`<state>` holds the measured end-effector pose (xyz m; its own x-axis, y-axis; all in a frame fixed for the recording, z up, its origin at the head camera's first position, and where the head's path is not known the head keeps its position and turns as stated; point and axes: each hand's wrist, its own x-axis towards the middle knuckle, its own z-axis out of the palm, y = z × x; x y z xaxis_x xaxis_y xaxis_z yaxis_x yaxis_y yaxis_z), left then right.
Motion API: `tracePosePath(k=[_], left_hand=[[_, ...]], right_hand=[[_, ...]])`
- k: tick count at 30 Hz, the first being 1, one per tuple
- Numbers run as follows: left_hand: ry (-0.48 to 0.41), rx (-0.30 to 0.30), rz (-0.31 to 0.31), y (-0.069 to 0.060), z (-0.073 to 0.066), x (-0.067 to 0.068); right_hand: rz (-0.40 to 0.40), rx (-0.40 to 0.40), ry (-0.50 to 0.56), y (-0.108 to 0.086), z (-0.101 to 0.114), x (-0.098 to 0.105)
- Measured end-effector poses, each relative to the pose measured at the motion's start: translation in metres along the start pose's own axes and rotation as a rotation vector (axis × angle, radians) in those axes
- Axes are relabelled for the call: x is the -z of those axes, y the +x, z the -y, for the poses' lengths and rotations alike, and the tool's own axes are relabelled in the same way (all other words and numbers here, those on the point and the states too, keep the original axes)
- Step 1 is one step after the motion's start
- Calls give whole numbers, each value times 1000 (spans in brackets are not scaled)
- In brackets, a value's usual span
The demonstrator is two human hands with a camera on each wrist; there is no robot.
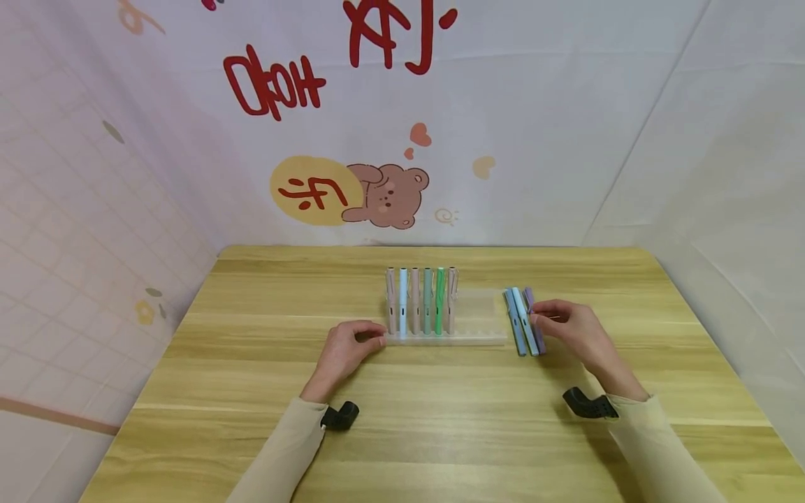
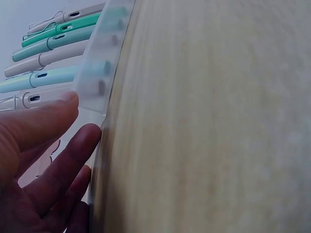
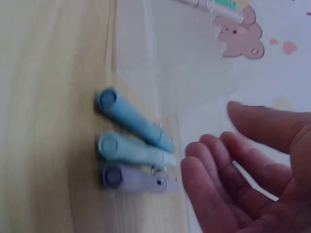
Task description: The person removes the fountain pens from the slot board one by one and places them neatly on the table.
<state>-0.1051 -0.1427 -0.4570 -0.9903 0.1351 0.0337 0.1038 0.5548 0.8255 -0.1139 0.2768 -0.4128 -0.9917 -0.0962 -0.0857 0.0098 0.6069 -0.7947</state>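
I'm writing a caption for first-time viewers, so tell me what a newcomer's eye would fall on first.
Probably the six capped pens standing in a translucent rack on the wooden table, one bright green. Next, the cartoon bear on the white backdrop behind, with large red characters above it. Then three pens, two blue and one purple, lying by the right hand.

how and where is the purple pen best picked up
Probably pinch the purple pen mid-barrel, from above and the person's right: it lies flat and slender, the light blue pen is close on its left, and the right hand is nearby on its right.
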Motion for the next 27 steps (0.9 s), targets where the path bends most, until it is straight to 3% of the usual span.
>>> tracePosePath(k=[7,12,27], left_hand=[[1,-6,-16,0,0,0],[8,-8,-12,0,1,-2],[15,-13,-17,-1,0,-3]], right_hand=[[-9,52,162,-5,11,-18],[26,74,247,-7,16,-31],[120,167,252,1,26,-59]])
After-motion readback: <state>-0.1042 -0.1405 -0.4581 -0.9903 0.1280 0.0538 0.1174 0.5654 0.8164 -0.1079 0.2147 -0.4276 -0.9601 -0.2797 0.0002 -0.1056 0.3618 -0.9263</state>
